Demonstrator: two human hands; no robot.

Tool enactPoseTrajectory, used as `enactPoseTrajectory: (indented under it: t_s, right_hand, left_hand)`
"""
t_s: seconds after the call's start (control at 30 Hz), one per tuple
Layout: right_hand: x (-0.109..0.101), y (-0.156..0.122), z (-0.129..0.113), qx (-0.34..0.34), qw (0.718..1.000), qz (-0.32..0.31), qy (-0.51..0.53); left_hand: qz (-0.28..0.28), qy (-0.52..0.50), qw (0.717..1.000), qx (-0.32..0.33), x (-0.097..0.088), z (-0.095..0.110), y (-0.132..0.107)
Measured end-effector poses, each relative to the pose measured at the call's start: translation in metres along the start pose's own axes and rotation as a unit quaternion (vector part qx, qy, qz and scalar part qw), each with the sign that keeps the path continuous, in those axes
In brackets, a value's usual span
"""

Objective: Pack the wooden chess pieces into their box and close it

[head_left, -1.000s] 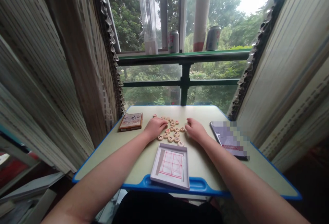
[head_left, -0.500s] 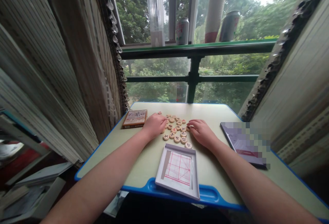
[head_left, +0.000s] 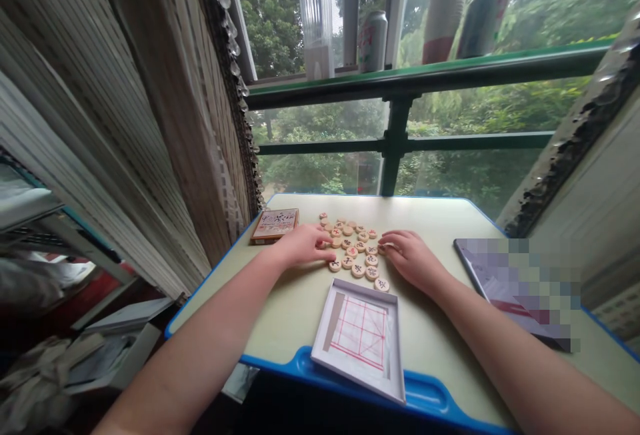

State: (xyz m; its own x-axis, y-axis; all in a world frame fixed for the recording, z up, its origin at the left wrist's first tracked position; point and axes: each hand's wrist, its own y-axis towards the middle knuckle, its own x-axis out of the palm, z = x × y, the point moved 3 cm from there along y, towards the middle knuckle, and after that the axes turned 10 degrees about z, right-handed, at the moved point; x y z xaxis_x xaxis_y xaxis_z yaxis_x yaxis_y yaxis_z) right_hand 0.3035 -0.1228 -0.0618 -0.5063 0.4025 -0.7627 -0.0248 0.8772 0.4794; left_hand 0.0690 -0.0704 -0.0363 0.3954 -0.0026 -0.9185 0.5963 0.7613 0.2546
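Round wooden Chinese chess pieces (head_left: 352,252) with red or black characters lie loosely grouped on the table in the head view. At the group's left edge is my left hand (head_left: 305,246), its fingers apart. Its thumb reaches a black-marked piece (head_left: 335,266), and the other fingertips are close to pieces further back. My right hand (head_left: 413,255) rests at the right edge, fingers spread and slightly bent, with the fingertips at a partly covered piece (head_left: 382,248). Nearer to me sits an open shallow box (head_left: 323,328) with a folded red-lined board sheet (head_left: 361,332) inside.
A box lid (head_left: 275,225) with large black writing lies at the back left. A tablet-like flat object (head_left: 500,282), partly pixelated, is at the right. Cans (head_left: 373,42) and stacked cups (head_left: 447,8) stand on the green rail beyond the blue-edged table (head_left: 270,308).
My left fingers have spread from a more bunched pose, with the thumb now at a front piece. My right hand stays beside the pieces. The camera view has shifted a little.
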Motion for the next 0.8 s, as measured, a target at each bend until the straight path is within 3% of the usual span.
enactPoseTrajectory:
  t_s: [0.23,0.4,0.57,0.8]
  right_hand:
    - [-0.002,-0.001,-0.004,0.004,1.0,0.015,-0.002]
    - [-0.008,0.002,0.005,0.057,0.995,0.06,-0.049]
    - [-0.003,0.002,0.011,0.065,0.996,-0.001,-0.059]
    - [-0.001,0.001,0.007,0.065,0.996,-0.03,-0.058]
  left_hand:
    - [-0.004,-0.041,0.999,0.005,0.004,0.002,0.002]
    - [0.012,-0.047,0.999,-0.007,0.003,0.002,0.002]
    - [-0.054,-0.049,0.996,0.057,0.0,0.005,0.0]
    - [-0.005,-0.026,0.998,0.051,0.001,0.008,0.0]
